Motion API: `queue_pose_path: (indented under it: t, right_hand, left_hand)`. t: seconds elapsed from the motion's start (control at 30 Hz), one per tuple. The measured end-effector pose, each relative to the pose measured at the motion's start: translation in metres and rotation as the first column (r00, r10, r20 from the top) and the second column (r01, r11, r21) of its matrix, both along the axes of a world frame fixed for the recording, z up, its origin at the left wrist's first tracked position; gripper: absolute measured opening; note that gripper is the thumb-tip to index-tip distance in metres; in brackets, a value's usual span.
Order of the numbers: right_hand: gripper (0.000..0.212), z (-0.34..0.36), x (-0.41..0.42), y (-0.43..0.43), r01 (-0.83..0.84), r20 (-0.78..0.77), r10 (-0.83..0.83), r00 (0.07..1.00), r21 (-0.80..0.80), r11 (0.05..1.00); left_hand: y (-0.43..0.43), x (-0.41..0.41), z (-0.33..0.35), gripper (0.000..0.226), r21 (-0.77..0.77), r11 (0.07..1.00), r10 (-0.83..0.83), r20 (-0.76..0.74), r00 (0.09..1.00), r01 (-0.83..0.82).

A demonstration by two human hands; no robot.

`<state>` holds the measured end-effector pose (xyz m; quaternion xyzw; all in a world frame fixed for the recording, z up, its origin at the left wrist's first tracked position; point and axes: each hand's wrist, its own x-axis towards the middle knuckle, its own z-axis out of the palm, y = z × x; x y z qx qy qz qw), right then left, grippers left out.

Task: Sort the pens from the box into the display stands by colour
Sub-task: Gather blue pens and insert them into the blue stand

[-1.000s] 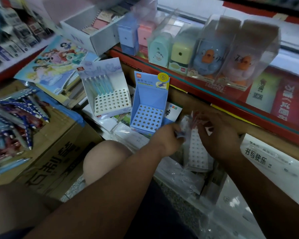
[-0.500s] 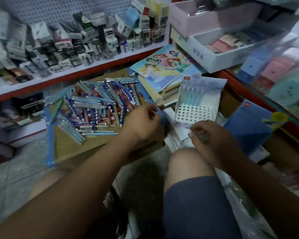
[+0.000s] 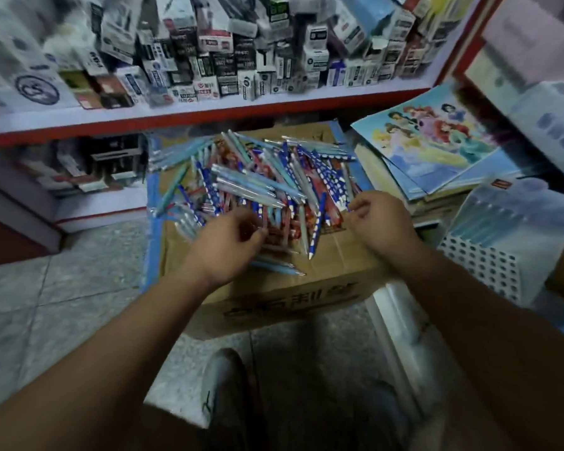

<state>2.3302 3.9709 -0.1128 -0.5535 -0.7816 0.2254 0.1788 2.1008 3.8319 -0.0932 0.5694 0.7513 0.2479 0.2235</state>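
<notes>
The pens (image 3: 261, 187) lie heaped on top of the cardboard box (image 3: 290, 297), a tangle of pale blue, blue-with-white-dots and red barrels. Half a second ago my right grip (image 3: 381, 219) was over by the display stand (image 3: 482, 265); now it is at the heap with the left grip (image 3: 232, 245). Both curl their fingers among pens, and I cannot tell whether either clasps one. The stand holds pale blue pens.

Blur smears the fingertips of the left hand (image 3: 228, 245) among the pens (image 3: 258, 187), so no grip can be read there, the curled fingers of the right hand (image 3: 381, 219) hide whatever they pinch, the display stand (image 3: 482, 271) runs off the right edge, and the print on the shelf boxes (image 3: 209, 60) is illegible.
</notes>
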Motion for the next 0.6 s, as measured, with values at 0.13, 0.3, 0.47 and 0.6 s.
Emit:
queue_pose_path:
  t: [0.13,0.3,0.47,0.6]
  right_hand:
    - [0.009,-0.015,-0.003,0.017,0.049,0.003,-0.049,0.999,0.012,0.999]
    - [0.020,-0.034,-0.009,0.032,0.065,0.025,-0.065,0.998,0.008,0.998]
    - [0.018,-0.033,-0.022,0.054,0.079,-0.085,-0.071,0.994,0.091,0.993]
    - [0.017,-0.023,-0.036,0.076,0.065,-0.131,-0.049,0.990,0.122,0.990]
  left_hand:
    - [0.018,0.003,-0.008,0.009,-0.031,0.997,-0.067,0.099,0.993,0.070]
    - [0.040,0.013,-0.013,0.010,-0.051,0.993,-0.096,0.153,0.984,0.105]
    - [0.052,0.013,-0.013,0.009,-0.033,0.997,-0.054,0.244,0.968,0.065]
    - [0.059,0.011,-0.006,0.010,-0.020,1.000,0.003,0.303,0.953,0.003]
